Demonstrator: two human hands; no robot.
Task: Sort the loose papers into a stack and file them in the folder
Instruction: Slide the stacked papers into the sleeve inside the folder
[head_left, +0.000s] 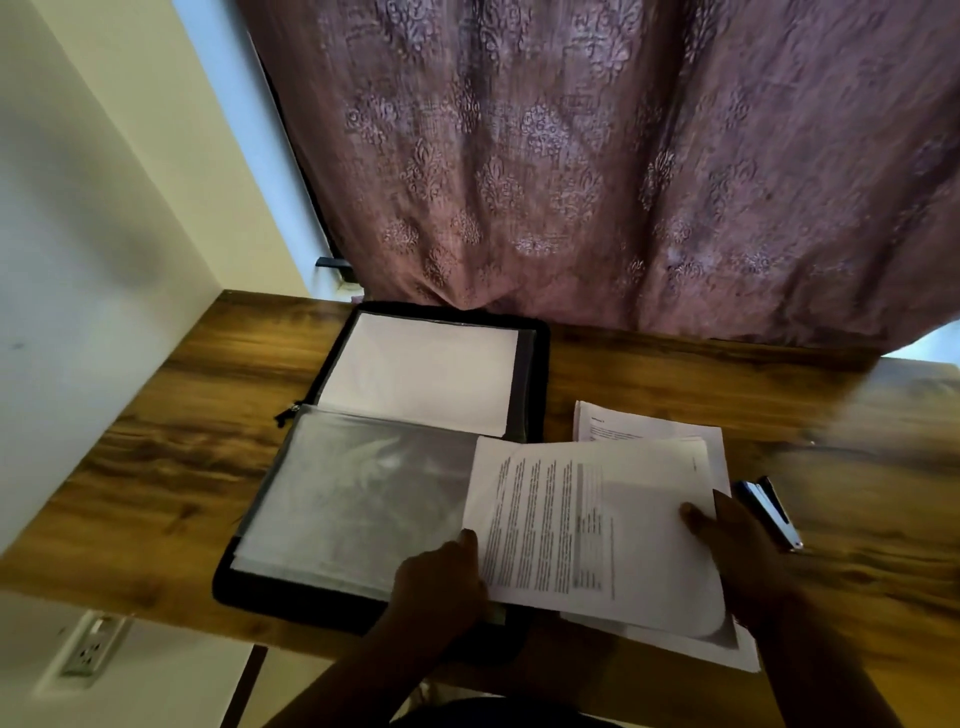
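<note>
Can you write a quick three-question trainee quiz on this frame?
1. True or false: the folder lies open on the desk.
2. Which hand's thumb lies on top of the printed sheets? A) left hand B) right hand
3. What lies on the desk just right of the papers?

Key: 1 true; 2 B; 3 a stapler.

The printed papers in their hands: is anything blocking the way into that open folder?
Nothing visible does. The papers, held by the left hand and right hand, already overlap the open folder; its clear sleeve lies flat and bare beside them.
</note>
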